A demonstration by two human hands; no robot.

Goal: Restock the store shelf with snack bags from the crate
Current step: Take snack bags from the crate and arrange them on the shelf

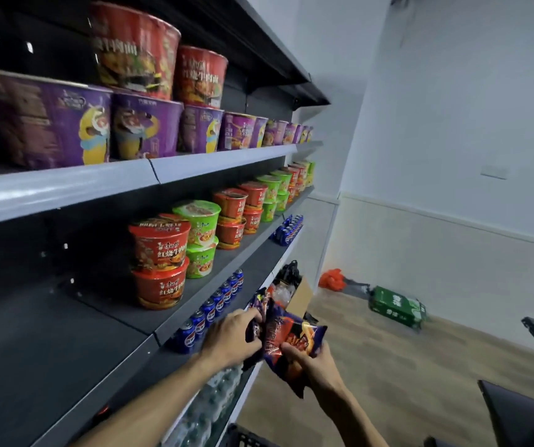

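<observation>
Snack bags (286, 337), dark blue and red: held in both hands off the front edge of the middle shelf (104, 321).
Left hand (232, 338) clamped on the shelf-side bags, right hand (311, 362) gripping the outer bag's lower end; long axis roughly upright; bare shelf space lies up-left, nearer the left hand.

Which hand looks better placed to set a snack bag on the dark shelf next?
Probably the left hand: it grips a bag right beside the shelf, while the right hand is farther out.
</observation>
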